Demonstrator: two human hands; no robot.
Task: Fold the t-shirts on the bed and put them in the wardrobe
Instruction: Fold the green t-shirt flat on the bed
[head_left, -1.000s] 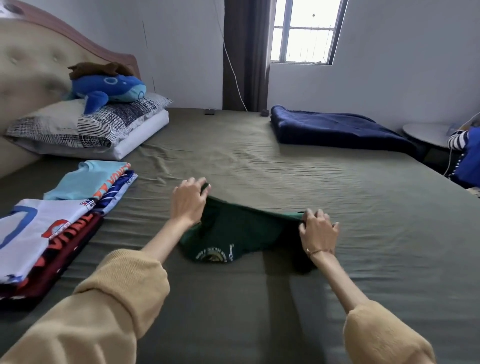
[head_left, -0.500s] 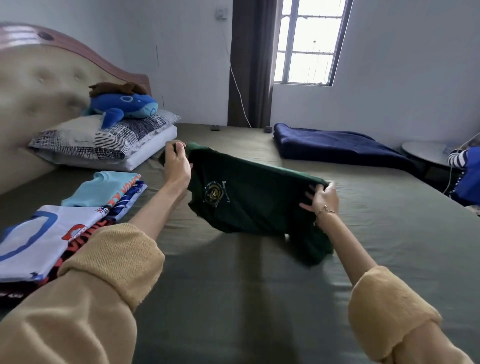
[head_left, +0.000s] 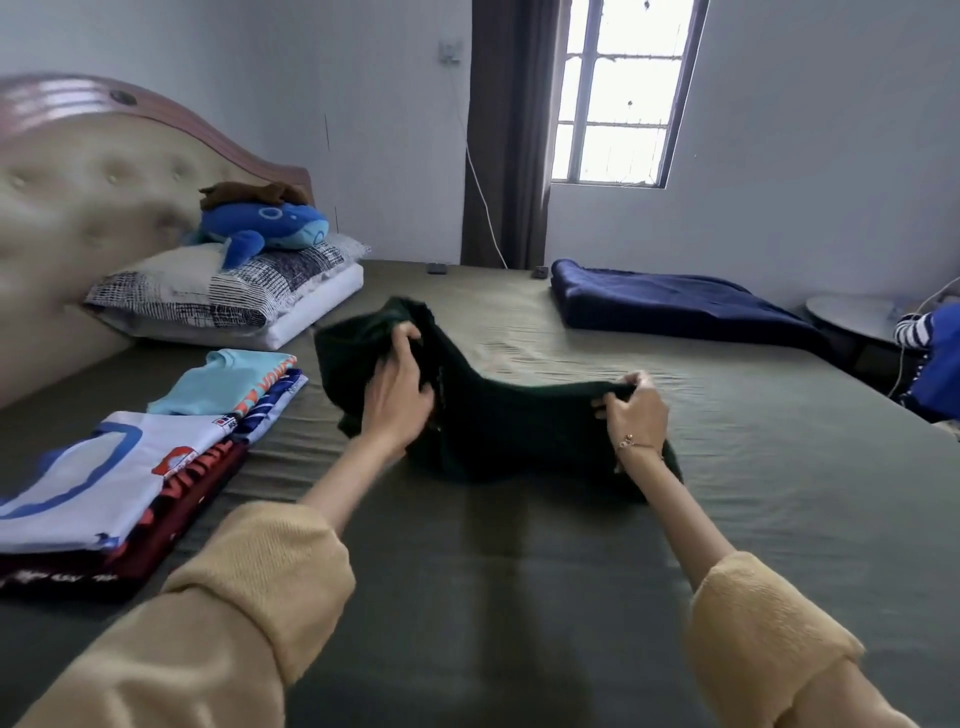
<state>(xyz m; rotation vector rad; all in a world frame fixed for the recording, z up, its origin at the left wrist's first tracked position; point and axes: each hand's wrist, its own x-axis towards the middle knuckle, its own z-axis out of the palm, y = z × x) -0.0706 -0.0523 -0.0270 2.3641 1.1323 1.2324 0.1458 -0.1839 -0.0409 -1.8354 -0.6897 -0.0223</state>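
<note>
While the left hand (head_left: 397, 395) grips the green t-shirt (head_left: 498, 426), the right hand (head_left: 635, 415) pinches its edge above the bed (head_left: 519, 597).

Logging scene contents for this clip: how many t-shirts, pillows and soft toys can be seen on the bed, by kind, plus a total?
T-shirts: 5, namely the dark green t-shirt held in both hands, and four folded: light blue, blue-striped, white, dark red.
Pillows: 2, patterned pillow on white pillow.
Soft toys: 2, blue and brown.
Total: 9
</note>
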